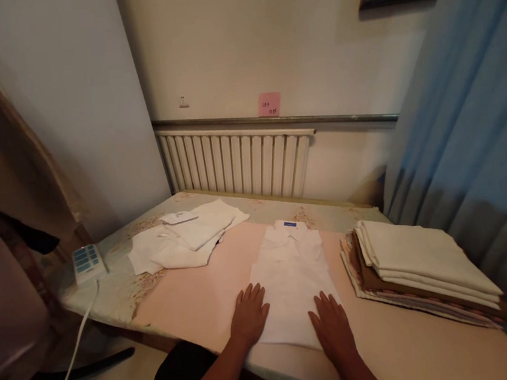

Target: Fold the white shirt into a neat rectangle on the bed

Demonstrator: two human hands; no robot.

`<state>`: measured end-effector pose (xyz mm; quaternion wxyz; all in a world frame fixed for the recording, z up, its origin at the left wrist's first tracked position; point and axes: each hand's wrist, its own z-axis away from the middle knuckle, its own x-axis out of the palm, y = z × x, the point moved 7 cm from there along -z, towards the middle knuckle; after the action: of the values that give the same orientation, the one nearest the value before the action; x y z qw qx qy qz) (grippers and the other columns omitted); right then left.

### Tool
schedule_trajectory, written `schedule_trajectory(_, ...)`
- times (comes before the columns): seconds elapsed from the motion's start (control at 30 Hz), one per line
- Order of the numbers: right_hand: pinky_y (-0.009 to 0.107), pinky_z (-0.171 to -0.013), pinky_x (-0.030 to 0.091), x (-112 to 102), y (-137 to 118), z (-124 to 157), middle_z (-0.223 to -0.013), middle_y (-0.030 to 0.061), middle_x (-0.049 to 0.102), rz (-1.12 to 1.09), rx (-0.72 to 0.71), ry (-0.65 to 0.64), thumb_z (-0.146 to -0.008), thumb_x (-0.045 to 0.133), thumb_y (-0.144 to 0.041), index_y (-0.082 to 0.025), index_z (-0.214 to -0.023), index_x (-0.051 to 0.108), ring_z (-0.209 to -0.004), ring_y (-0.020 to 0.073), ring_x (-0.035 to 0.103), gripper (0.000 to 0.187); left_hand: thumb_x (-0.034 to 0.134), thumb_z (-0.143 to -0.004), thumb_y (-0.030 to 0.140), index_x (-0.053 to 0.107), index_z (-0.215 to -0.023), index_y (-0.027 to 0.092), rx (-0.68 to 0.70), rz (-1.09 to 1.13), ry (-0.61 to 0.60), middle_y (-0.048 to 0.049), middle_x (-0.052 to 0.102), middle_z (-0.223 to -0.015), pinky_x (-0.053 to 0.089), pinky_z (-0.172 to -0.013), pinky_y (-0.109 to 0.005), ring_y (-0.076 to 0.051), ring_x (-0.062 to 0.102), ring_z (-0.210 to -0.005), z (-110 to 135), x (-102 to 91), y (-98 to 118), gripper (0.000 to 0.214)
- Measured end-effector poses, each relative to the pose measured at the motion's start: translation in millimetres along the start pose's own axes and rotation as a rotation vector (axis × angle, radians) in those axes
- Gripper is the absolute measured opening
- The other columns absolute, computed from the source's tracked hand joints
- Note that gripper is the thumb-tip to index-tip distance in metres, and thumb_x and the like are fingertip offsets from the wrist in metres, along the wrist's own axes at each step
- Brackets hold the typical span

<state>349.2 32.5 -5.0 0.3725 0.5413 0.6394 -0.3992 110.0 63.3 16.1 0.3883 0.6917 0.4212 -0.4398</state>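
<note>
A white collared shirt [294,283] lies flat, folded to a narrow shape, with its collar pointing away from me and a blue label [290,224] inside the neck. My left hand [250,313] rests open along the shirt's left edge, fingers stretched forward. On the opposite edge my right hand [332,324] lies open too, thumb apart from the fingers. Neither hand grips anything. Beneath the shirt is a pink cloth [193,306] spread over the table.
More white garments [189,234] lie loosely at the back left. A stack of folded fabrics [426,262] stands at the right, beside a blue curtain [463,148]. A corded power strip [88,264] sits on the left corner. A radiator [236,158] lines the wall behind.
</note>
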Motion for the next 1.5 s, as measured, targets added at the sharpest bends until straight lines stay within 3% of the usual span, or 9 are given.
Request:
schedule_trajectory(0.23, 0.049, -0.116, 0.024, -10.2, -72.6, -19.6, -0.149, 0.0085, 0.041, -0.149, -0.199, -0.091, -0.096, 0.04, -0.04, -0.018, -0.136, 0.052, -0.142, 0.0283, 0.03, 0.048, 0.033, -0.097, 0.039, 0.047, -0.14, 0.025, 0.018, -0.04, 0.011, -0.0041, 0.048, -0.147, 0.028, -0.113, -0.05, -0.027, 0.037, -0.138, -1.3, 0.8, 1.3, 0.048)
schedule_trajectory(0.37, 0.049, -0.116, 0.022, -7.7, -83.0, -26.4, -0.148, 0.0055, 0.043, -0.204, -0.221, -0.088, -0.097, 0.039, -0.043, -0.021, -0.136, 0.052, -0.142, 0.0263, 0.03, 0.046, 0.032, -0.097, 0.04, 0.048, -0.14, 0.024, 0.024, -0.041, 0.018, -0.0047, 0.049, -0.146, 0.029, -0.112, -0.05, -0.027, 0.038, -0.137, -1.8, -0.1, 1.0, 0.048)
schedule_trajectory(0.67, 0.05, -0.115, 0.022, -9.3, -62.9, -43.1, -0.15, 0.0057, 0.04, -0.157, -0.192, -0.055, -0.097, 0.039, -0.044, -0.022, -0.138, 0.049, -0.141, 0.0276, 0.031, 0.048, 0.032, -0.097, 0.039, 0.048, -0.14, 0.022, 0.035, -0.031, 0.017, -0.0057, 0.049, -0.146, 0.03, -0.111, -0.051, -0.027, 0.038, -0.138, -3.4, 0.5, 0.2, 0.049)
schedule_trajectory(0.9, 0.052, -0.114, 0.025, -2.7, -36.7, -37.6, -0.15, 0.0096, 0.039, -0.057, -0.145, -0.078, -0.097, 0.039, -0.041, -0.017, -0.14, 0.046, -0.141, 0.0292, 0.032, 0.05, 0.033, -0.097, 0.039, 0.049, -0.139, 0.023, 0.03, -0.043, 0.024, -0.0049, 0.049, -0.146, 0.029, -0.112, -0.049, -0.027, 0.038, -0.137, -4.2, 1.6, 0.4, 0.047)
schedule_trajectory(1.2, 0.049, -0.113, 0.028, -10.4, -2.4, 9.5, -0.149, 0.0099, 0.041, -0.017, -0.071, -0.05, -0.096, 0.037, -0.039, -0.016, -0.138, 0.05, -0.14, 0.028, 0.034, 0.049, 0.032, -0.097, 0.039, 0.049, -0.139, 0.022, 0.029, -0.029, 0.014, -0.0057, 0.048, -0.146, 0.027, -0.112, -0.049, -0.027, 0.038, -0.138, -5.0, 3.1, -0.3, 0.049)
schedule_trajectory(1.37, 0.047, -0.112, 0.031, -17.5, 20.3, 42.6, -0.141, 0.0129, 0.051, -0.033, -0.033, 0.078, -0.097, 0.034, -0.041, -0.014, -0.132, 0.055, -0.135, 0.0279, 0.041, 0.049, 0.033, -0.096, 0.039, 0.05, -0.138, 0.024, 0.024, -0.018, 0.024, -0.0051, 0.048, -0.146, 0.026, -0.112, -0.048, -0.026, 0.037, -0.138, -5.3, 5.3, -1.9, 0.047)
schedule_trajectory(1.5, 0.045, -0.11, 0.036, -23.4, 34.8, 58.8, -0.134, 0.0195, 0.056, -0.078, 0.085, 0.193, -0.097, 0.033, -0.044, -0.007, -0.125, 0.058, -0.129, 0.0284, 0.048, 0.053, 0.032, -0.096, 0.039, 0.05, -0.138, 0.024, 0.02, -0.026, 0.028, -0.0048, 0.049, -0.146, 0.027, -0.112, -0.047, -0.025, 0.038, -0.138, -5.5, 6.1, -2.8, 0.047)
